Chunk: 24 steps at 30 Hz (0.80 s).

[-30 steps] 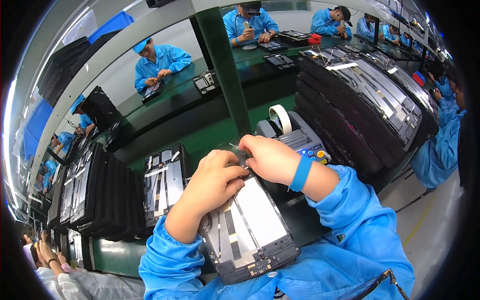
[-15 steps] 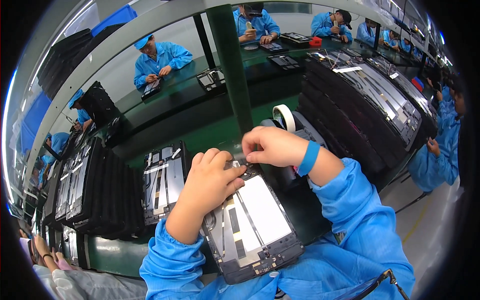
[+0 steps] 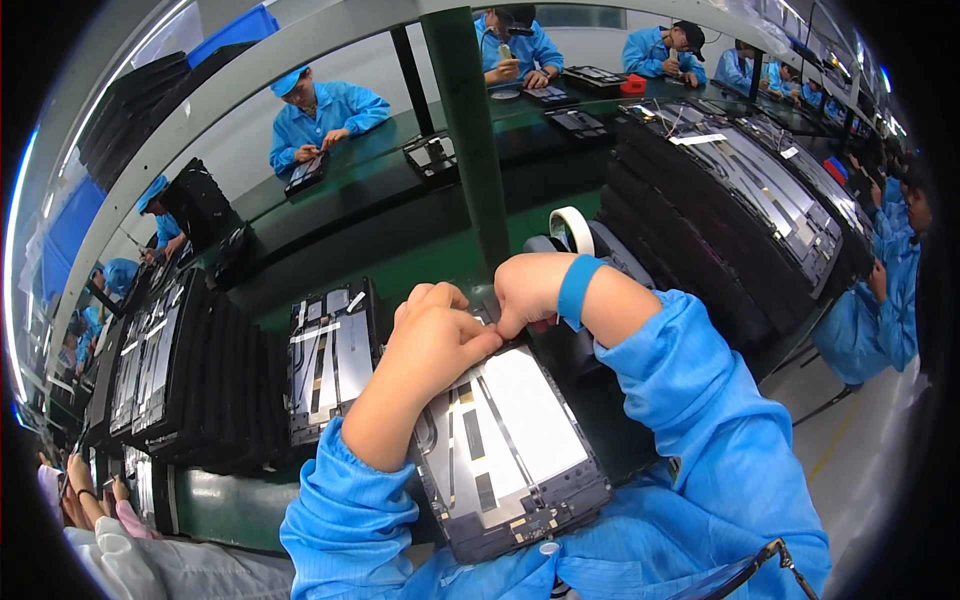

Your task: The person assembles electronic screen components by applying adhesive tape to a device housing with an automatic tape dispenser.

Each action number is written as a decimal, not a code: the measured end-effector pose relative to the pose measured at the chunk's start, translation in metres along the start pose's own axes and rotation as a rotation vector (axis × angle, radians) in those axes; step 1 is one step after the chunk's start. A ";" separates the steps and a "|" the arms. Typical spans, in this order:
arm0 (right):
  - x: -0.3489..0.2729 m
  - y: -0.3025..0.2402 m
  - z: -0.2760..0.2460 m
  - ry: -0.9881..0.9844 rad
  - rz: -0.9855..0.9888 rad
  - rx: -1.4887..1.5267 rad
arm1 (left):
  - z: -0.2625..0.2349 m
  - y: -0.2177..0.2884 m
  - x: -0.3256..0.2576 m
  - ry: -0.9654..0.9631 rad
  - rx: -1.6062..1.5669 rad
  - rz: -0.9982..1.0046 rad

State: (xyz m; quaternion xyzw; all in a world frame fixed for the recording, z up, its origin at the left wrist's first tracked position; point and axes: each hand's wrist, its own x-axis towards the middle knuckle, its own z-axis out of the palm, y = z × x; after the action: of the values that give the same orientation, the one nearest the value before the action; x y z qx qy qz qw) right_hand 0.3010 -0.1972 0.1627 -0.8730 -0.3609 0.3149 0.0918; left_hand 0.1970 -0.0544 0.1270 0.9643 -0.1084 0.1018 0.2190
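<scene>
Device [image 3: 540, 425], flat, oblong and tablet-like, lies with its inner side up directly before the person, its near end close to the blue smock [image 3: 640, 535] and its far end under both hands; a black frame edges it, a broad white panel fills much of its right half, and a silver-grey area with thin dark strips and small gold-toned patches runs down its left; a black band with small components crosses the near end. The left hand [image 3: 435, 330] bends its fingers over the far end, thumb reaching toward the right hand [image 3: 530, 290], whose fingers are curled in, their tips meeting the left thumb; whether either grips a small part there cannot be told, since the fingers hide it. A blue band [image 3: 577, 290] circles the right wrist.

The bench [image 3: 230, 505] is dark green and glossy; a similar opened device [image 3: 330, 365] lies to the left, beside a tall stack of black trays [image 3: 220, 385] topped with more such units; a larger stack [image 3: 690, 210] rises at the right, near a roll of white tape [image 3: 572, 232]; a green post [image 3: 465, 130] stands beyond; across it, co-workers in blue sit along another dark bench [image 3: 350, 215], heads bent.
</scene>
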 end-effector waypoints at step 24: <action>-0.103 -0.015 0.143 0.487 -0.750 0.802 | 0.004 0.032 -0.159 0.620 -1.278 -0.146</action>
State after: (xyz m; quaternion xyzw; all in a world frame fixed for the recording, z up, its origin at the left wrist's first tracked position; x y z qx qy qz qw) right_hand 0.1485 -0.2674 0.1060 -0.6305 -0.4658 0.1637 0.5989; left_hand 0.0379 -0.0578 0.0979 0.5787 -0.0149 0.2727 0.7684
